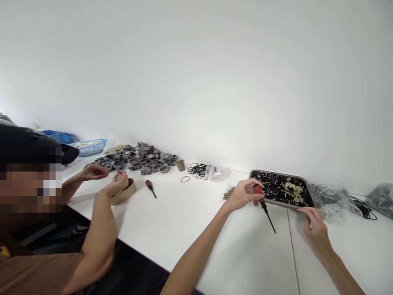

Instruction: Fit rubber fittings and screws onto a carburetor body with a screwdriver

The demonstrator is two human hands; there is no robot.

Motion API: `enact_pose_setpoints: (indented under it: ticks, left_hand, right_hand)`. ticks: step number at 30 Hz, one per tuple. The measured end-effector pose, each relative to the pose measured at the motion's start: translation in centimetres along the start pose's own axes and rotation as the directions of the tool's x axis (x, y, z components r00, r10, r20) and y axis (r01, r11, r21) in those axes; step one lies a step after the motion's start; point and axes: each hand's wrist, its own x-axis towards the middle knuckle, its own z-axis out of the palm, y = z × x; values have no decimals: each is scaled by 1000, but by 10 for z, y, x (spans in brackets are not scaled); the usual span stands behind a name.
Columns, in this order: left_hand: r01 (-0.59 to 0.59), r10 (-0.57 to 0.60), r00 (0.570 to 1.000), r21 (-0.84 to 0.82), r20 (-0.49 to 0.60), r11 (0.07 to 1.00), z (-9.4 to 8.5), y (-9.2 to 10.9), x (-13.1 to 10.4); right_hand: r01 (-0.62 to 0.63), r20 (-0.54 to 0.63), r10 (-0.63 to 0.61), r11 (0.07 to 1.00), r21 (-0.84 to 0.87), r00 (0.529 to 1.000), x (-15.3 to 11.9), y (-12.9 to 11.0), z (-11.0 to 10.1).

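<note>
In my left hand point(241, 196) is a screwdriver point(259, 193) with a red and black handle, held between thumb and fingers. Its dark shaft slants down to the right, above the white table. Fingertips of my right hand point(316, 227) are at the near right corner of a dark metal tray point(284, 204), bent against its rim; the exact grip is partly hidden. Small black parts point(270, 184) and yellowish metal discs point(294, 192) fill the tray. Beside my left hand lies a small heap of brass-coloured pieces point(229, 193).
At left a co-worker's hands point(119, 180) are over a round tan container point(127, 194). Another screwdriver point(150, 188) lies nearby. Along the wall are grey ring-shaped parts point(147, 157), a small cup point(180, 165), black rubber rings point(198, 170) and plastic bags point(336, 203).
</note>
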Motion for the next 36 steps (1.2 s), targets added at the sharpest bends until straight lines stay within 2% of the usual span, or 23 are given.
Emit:
enact_pose_setpoints:
  ticks: [3, 5, 8, 12, 16, 21, 24, 29, 36]
  left_hand:
    - [65, -79, 995, -230, -54, 971, -8, -45, -3]
    - [135, -199, 974, -435, -105, 890, -14, -69, -6]
    - [119, -234, 959, -517, -163, 848, -19, -90, -10]
    - [52, -236, 942, -590, -239, 806, -28, -94, -10]
    - [-42, -259, 901, -663, -349, 748, -44, -96, -8]
    - [-259, -249, 800, -688, -546, 678, -76, -99, -8]
    - [-350, -247, 741, -673, -624, 651, -95, -102, -10]
    - [-405, -280, 677, -663, -680, 630, -115, -111, -14]
    - [-411, -324, 647, -674, -690, 614, -126, -120, -19]
  right_hand:
    - [-44, -12, 44, 999, 27, 999, 3, 11, -3]
    - [-58, -9, 58, 997, 59, 998, 3, 13, -2]
    - [-104, -9, 106, 990, 97, 994, 1, 9, 0]
    - [-166, 11, 166, 980, 111, 986, 1, 7, -2]
    - [-228, 31, 226, 964, 135, 974, 3, 7, -8]
    - [-276, 5, 282, 937, 212, 960, 3, 5, -10]
    - [-267, -11, 279, 931, 248, 960, 1, 9, -8]
    - [-303, -9, 320, 907, 294, 947, 2, 13, -6]
    - [-373, -1, 403, 848, 378, 915, 6, 11, -9]
